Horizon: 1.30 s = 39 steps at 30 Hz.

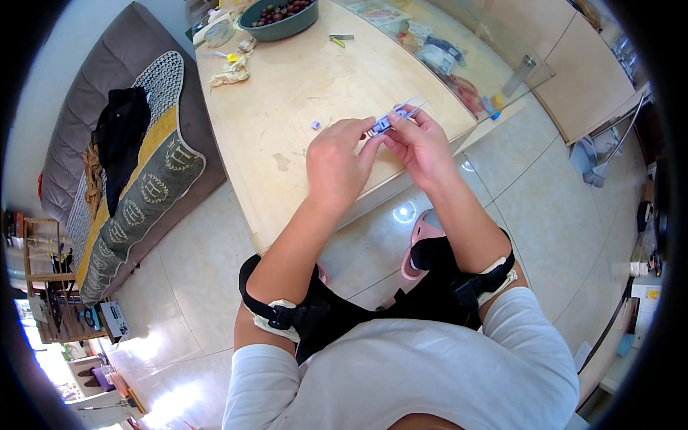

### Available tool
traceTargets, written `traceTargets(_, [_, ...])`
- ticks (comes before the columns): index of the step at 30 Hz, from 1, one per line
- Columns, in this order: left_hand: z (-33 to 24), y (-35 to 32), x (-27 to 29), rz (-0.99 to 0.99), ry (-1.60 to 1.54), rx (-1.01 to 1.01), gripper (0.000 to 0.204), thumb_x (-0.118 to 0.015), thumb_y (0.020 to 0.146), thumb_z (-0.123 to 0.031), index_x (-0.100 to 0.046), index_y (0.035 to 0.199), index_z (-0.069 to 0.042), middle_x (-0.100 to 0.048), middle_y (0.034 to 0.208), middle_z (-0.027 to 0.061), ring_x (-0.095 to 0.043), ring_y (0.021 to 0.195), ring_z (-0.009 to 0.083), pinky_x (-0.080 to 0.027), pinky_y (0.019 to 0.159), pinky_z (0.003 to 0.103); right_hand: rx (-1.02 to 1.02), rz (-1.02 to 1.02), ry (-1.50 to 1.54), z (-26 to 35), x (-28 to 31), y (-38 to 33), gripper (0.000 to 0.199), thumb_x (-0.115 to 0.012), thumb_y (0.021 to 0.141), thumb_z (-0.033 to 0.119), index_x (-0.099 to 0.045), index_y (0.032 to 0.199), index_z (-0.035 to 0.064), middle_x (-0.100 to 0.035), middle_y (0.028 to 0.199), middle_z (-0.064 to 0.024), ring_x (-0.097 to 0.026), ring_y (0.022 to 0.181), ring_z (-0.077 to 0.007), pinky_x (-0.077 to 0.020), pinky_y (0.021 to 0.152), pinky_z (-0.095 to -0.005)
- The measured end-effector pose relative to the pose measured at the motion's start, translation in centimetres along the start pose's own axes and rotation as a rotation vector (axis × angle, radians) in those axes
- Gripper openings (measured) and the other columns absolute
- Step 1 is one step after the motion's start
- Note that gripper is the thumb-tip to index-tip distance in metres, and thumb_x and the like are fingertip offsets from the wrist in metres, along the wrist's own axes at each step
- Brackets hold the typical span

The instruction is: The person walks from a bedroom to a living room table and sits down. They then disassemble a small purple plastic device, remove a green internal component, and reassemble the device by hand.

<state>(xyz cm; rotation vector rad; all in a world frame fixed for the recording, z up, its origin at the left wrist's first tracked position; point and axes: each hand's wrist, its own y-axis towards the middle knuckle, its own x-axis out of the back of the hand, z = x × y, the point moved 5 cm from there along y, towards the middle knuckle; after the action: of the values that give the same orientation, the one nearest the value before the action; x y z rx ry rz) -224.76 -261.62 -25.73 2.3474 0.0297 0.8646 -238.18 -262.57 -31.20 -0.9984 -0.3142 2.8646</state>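
Above the wooden table's near edge I hold a small blue-violet plastic piece (383, 125) with thin pale prongs sticking out to the upper right; its exact kind is too small to make out. My left hand (334, 163) pinches its left end between thumb and fingertips. The other end is gripped by my right hand (419, 147), with the thumb on top and fingers curled beneath. A tiny blue-violet block (315, 125) lies on the tabletop (287, 93), just beyond my left hand.
At the table's far side stand a green bowl (287, 30) of dark round fruit and crumpled cloth (231, 73). A small yellow-green item (337, 42) lies beside a thin metal one. A clear panel (494, 54) edges the right. Left is a grey sofa (86, 61).
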Motion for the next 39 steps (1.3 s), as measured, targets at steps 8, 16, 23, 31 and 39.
traceTargets(8, [0.3, -0.7, 1.3, 0.005, -0.008, 0.046, 0.022, -0.07, 0.07, -0.008, -0.065, 0.09, -0.002, -0.065, 0.081, 0.0096, -0.061, 0.07, 0.0185, -0.048, 0.061, 0.028, 0.059, -0.132, 0.051, 1.5, 2.1, 1.1, 0.022, -0.059, 0.084, 0.01, -0.049, 0.102, 0.005, -0.06, 0.09, -0.0057, -0.061, 0.083, -0.0136, -0.0523, 0.071, -0.0225])
traceTargets(16, [1.5, -0.7, 2.4, 0.027, 0.295, 0.039, 0.019, -0.068, 0.071, -0.013, -0.064, 0.087, -0.003, -0.061, 0.083, 0.011, -0.056, 0.084, 0.0258, -0.044, 0.073, 0.033, 0.159, -0.093, 0.024, 3.8, 3.3, 1.5, 0.02, -0.061, 0.083, 0.01, -0.051, 0.099, 0.0019, -0.06, 0.087, -0.0064, -0.061, 0.081, -0.0129, -0.0522, 0.068, -0.0212])
traceTargets(23, [0.9, -0.6, 0.4, 0.13, 0.414, 0.055, 0.024, -0.067, 0.073, -0.016, -0.063, 0.092, -0.003, -0.059, 0.086, 0.0131, -0.054, 0.087, 0.0269, -0.043, 0.076, 0.034, 0.049, 0.055, -0.049, 2.1, -0.1, -0.4, 0.019, -0.059, 0.085, 0.016, -0.051, 0.097, 0.0037, -0.061, 0.087, -0.006, -0.061, 0.078, -0.0121, -0.052, 0.07, -0.0214])
traceTargets(31, [-0.4, 0.1, 0.6, 0.135, -0.205, 0.225, 0.02, -0.066, 0.075, -0.01, -0.064, 0.092, 0.0, -0.063, 0.082, 0.0136, -0.061, 0.068, 0.0212, -0.048, 0.063, 0.028, 0.05, 0.098, -0.217, 0.6, -1.0, -1.0, 0.022, -0.065, 0.08, 0.011, -0.051, 0.094, 0.0021, -0.061, 0.085, -0.0062, -0.061, 0.078, -0.0122, -0.0523, 0.069, -0.023])
traceTargets(39, [1.3, 0.3, 1.3, 0.175, -0.31, 0.397, 0.015, -0.064, 0.078, -0.009, -0.066, 0.089, 0.001, -0.066, 0.075, 0.0122, -0.063, 0.066, 0.0152, -0.049, 0.062, 0.025, 0.081, 0.21, -0.206, 0.2, -1.7, -1.2, 0.021, -0.059, 0.083, 0.006, -0.055, 0.103, 0.0008, -0.061, 0.093, -0.007, -0.06, 0.085, -0.0132, -0.0508, 0.078, -0.0249])
